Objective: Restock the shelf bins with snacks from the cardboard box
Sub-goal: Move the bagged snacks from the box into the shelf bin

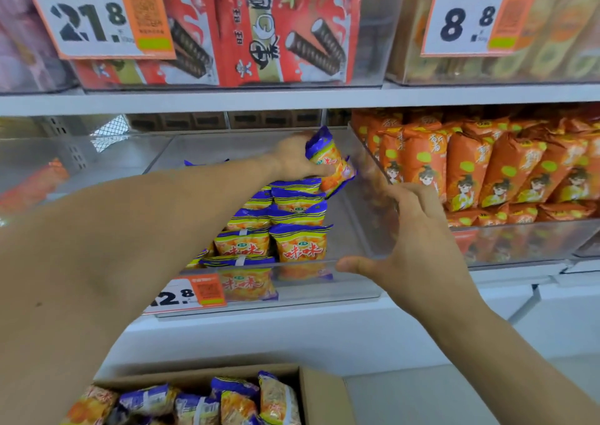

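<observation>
My left hand (293, 158) reaches deep into the clear shelf bin (354, 290) and grips a purple-and-orange snack bag (329, 161) at the back of it. Rows of the same snack bags (292, 226) stand in the bin in front of that hand. My right hand (415, 239) is at the bin's right front corner, thumb on the front rim, fingers spread along the clear side wall. Below, the cardboard box (321, 392) holds several more of these bags (227, 402).
The neighbouring bin on the right is packed with orange snack bags (487, 168). The shelf above carries red wafer-roll packs (276, 28) and price tags. A price tag (188, 293) hangs on the bin's front. White shelf edges run across the view.
</observation>
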The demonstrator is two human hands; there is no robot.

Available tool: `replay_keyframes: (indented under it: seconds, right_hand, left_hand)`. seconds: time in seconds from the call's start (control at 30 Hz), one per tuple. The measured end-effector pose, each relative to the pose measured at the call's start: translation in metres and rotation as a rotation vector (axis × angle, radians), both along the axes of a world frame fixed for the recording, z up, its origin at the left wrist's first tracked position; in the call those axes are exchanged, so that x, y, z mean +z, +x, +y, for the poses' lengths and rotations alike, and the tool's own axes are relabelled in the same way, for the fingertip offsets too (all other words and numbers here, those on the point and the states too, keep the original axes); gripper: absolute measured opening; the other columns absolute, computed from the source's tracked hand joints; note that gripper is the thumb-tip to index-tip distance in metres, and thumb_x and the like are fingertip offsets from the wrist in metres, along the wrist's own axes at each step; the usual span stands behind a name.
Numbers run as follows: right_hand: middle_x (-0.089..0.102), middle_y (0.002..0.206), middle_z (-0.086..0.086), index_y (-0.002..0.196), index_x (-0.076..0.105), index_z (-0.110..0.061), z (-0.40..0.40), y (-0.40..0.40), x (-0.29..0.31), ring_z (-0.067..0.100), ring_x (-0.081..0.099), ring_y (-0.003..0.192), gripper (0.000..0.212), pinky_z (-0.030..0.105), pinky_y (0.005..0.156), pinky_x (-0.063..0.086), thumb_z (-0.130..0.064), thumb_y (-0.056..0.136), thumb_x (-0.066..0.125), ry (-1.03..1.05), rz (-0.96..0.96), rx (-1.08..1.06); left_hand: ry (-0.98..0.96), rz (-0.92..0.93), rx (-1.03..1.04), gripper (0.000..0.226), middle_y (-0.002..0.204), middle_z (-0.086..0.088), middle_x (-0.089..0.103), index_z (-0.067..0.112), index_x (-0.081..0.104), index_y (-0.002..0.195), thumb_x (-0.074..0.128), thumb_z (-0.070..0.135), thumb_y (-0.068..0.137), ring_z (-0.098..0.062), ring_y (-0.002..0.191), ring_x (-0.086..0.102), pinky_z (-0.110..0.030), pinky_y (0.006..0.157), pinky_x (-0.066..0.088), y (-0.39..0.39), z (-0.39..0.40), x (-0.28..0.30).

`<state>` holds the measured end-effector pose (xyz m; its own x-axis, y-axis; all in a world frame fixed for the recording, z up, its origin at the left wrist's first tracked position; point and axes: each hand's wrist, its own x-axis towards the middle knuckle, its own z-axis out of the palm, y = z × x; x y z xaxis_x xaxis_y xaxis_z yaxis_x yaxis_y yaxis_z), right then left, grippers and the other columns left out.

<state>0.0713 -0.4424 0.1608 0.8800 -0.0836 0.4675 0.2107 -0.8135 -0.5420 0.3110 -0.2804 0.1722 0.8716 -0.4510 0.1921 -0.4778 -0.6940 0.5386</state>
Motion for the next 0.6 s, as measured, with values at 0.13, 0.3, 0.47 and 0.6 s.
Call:
replay_keyframes:
  seconds: [0.13,0.3,0.47,0.6]
  right_hand:
    - [0.029,0.128,-0.018,0.148,0.041,-0.018,-0.003,0.000,0.001,-0.005,0.032,0.113,0.127,0.009,0.099,0.031,-0.072,0.037,0.072,0.006,0.009,0.016]
    - [0.029,0.122,-0.019,0.149,0.040,-0.023,-0.003,0.001,0.003,0.000,0.033,0.111,0.129,0.013,0.096,0.029,-0.070,0.035,0.077,-0.003,0.049,-0.011]
    - [0.033,0.121,-0.018,0.152,0.035,-0.025,-0.004,0.001,0.001,0.012,0.042,0.123,0.131,0.016,0.095,0.031,-0.068,0.037,0.080,-0.019,0.079,-0.022]
    - [0.029,0.122,-0.020,0.154,0.032,-0.025,-0.004,0.001,-0.002,0.010,0.039,0.125,0.131,0.013,0.095,0.028,-0.066,0.041,0.084,-0.009,0.070,-0.013]
  left_hand:
    - [0.237,-0.030,-0.024,0.063,0.113,-0.004,0.069,0.016,0.062,0.116,0.087,0.051,0.069,-0.026,0.099,0.064,-0.034,0.087,0.052,0.002,-0.006,0.011]
    - [0.378,-0.044,-0.040,0.077,0.127,-0.004,0.063,0.015,0.056,0.134,0.082,0.055,0.073,-0.026,0.110,0.059,-0.029,0.087,0.046,0.005,-0.020,0.017]
    - [0.496,-0.042,-0.069,0.078,0.127,-0.007,0.064,0.016,0.059,0.133,0.081,0.059,0.072,-0.030,0.113,0.058,-0.029,0.082,0.041,0.011,-0.031,0.019]
    - [0.589,-0.155,-0.034,0.077,0.116,-0.014,0.066,0.011,0.062,0.123,0.080,0.063,0.070,-0.034,0.108,0.058,-0.033,0.080,0.037,0.007,-0.036,0.013]
